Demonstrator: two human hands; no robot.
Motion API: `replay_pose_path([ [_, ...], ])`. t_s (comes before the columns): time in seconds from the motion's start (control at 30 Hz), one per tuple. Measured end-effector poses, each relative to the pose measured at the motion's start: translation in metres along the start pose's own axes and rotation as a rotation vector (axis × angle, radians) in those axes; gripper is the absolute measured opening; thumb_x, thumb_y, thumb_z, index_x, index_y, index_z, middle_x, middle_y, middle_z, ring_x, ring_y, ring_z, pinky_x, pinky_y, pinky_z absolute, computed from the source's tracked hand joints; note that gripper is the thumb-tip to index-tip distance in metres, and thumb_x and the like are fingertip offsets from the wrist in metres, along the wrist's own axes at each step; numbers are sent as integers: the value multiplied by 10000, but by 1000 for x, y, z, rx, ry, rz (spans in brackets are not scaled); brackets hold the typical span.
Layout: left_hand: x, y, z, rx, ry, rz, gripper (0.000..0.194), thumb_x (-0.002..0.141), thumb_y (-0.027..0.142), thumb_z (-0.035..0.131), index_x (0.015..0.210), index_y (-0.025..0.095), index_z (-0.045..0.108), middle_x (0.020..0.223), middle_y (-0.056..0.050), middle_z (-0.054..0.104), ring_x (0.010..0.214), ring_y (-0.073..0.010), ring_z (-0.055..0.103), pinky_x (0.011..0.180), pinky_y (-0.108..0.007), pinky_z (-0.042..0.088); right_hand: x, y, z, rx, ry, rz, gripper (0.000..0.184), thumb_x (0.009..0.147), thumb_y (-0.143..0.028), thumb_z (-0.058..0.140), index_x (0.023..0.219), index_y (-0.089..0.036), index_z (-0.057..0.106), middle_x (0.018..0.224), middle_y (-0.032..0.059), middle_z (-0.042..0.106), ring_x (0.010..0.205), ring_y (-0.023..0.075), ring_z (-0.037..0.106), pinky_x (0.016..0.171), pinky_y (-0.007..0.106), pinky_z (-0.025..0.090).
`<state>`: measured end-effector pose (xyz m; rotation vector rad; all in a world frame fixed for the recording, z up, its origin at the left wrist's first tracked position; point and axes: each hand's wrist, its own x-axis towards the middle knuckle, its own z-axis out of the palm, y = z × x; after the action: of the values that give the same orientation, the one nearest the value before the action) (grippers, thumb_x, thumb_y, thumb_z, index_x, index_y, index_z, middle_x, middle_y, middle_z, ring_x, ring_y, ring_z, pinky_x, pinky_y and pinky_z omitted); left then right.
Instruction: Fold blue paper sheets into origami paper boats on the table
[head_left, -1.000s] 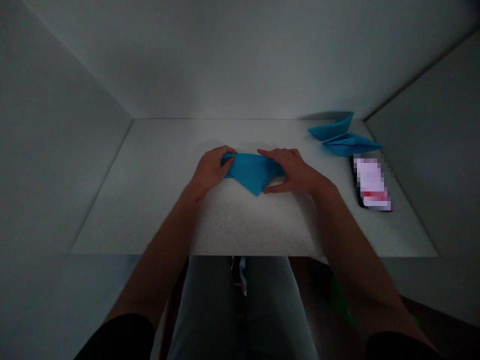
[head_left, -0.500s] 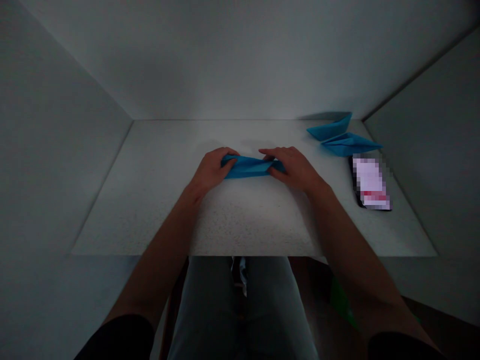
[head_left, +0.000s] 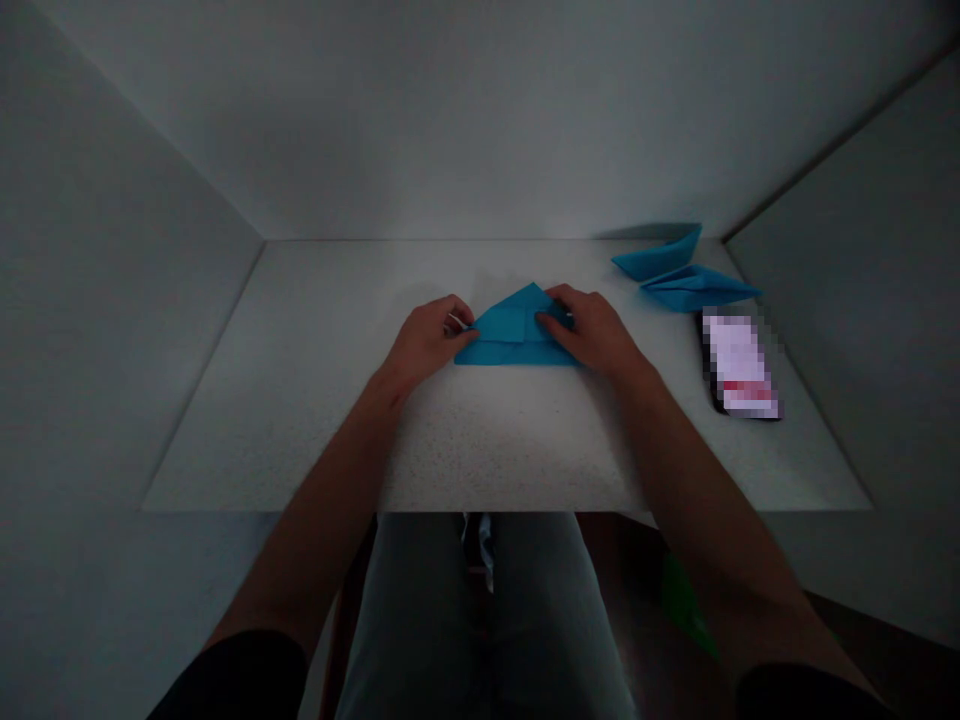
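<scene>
Your left grip pinches the folded blue paper at 9 o'clock, right grip holds it at 3 — phone well beyond

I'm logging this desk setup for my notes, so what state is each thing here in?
Blue paper in hand: folded, flaps visible, peak pointing away from the person
Left hand: pinching the paper's left end
Right hand: gripping the paper's right side
Rear blue shape: folded, one tip raised
Front blue shape: folded, pointed ends
Phone: face up, screen lit, contents blurred
</scene>
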<state>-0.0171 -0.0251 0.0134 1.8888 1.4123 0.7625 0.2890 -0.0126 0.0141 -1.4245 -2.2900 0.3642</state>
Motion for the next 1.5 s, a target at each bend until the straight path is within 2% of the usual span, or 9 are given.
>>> replay_pose_path([
  [0.23, 1, -3, 2, 20, -62, 44, 171, 942, 387, 828, 1030, 243, 803, 969, -56, 819, 857, -201, 736, 845, -358, 626, 1, 5, 4, 67, 27, 24, 395, 1052, -509, 594, 1294, -229, 734, 1095, 130, 836, 910, 345, 744, 851, 456, 543],
  [0.37, 3, -5, 2, 3, -70, 69, 110, 971, 290, 725, 1030, 246, 806, 1002, -55, 825, 888, -195, 745, 880, -355, 627, 1, 7, 5, 99, 63, 55, 416, 1024, -515, 629, 1302, -219, 720, 1112, 135, 827, 939, 341, 751, 863, 458, 556],
  [0.57, 4, -5, -1, -75, 85, -38, 97, 963, 206, 687, 1039, 229, 744, 1074, -51, 816, 808, -154, 721, 757, -298, 594, -2, 22, 9, 177, 102, 150, 540, 920, -558, 766, 1344, -234, 683, 1132, 117, 803, 881, 295, 707, 803, 428, 549],
  [0.77, 6, -3, -1, -145, 169, -99, 74, 967, 187, 690, 1026, 218, 722, 1058, -34, 803, 764, -128, 691, 720, -270, 552, 3, 37, 17, 348, 150, 185, 387, 946, -570, 733, 1145, -248, 655, 985, 59, 734, 843, 242, 638, 757, 382, 519],
  [0.93, 8, -9, 1, -219, 259, -104, 53, 948, 214, 713, 993, 219, 741, 988, -28, 793, 726, -123, 674, 633, -231, 487, 6, 39, 22, 716, 181, 214, 493, 882, -640, 858, 1056, -278, 572, 881, -3, 660, 742, 183, 597, 662, 306, 456],
  [1.1, 11, -15, 2, -324, 266, -97, 87, 921, 239, 756, 1000, 217, 786, 1028, -47, 806, 742, -130, 688, 649, -236, 498, 6, 35, 16, 824, 201, 151, 376, 887, -524, 900, 983, -265, 646, 820, -16, 651, 681, 146, 530, 636, 286, 389],
  [1.27, 15, -18, 2, -468, 243, -104, 206, 885, 266, 752, 1045, 210, 868, 1017, -65, 818, 825, -168, 704, 742, -275, 562, 6, 36, 9, 739, 238, 161, 252, 931, -490, 799, 1021, -255, 791, 947, 30, 739, 828, 199, 625, 764, 338, 505],
  [1.4, 17, -20, 2, -661, 237, -128, 318, 840, 249, 716, 1097, 186, 893, 936, -62, 791, 835, -182, 701, 794, -309, 606, 3, 40, 1, 741, 235, 179, 345, 1005, -560, 687, 1132, -289, 859, 1202, 57, 812, 1064, 278, 709, 926, 418, 585],
  [1.5, 17, -21, -1, -804, 199, -88, 379, 786, 194, 716, 1119, 180, 896, 973, -74, 809, 916, -202, 746, 900, -358, 656, -3, 44, -6, 806, 172, 131, 388, 973, -548, 732, 1249, -308, 862, 1263, 51, 809, 1067, 288, 721, 941, 443, 611],
])
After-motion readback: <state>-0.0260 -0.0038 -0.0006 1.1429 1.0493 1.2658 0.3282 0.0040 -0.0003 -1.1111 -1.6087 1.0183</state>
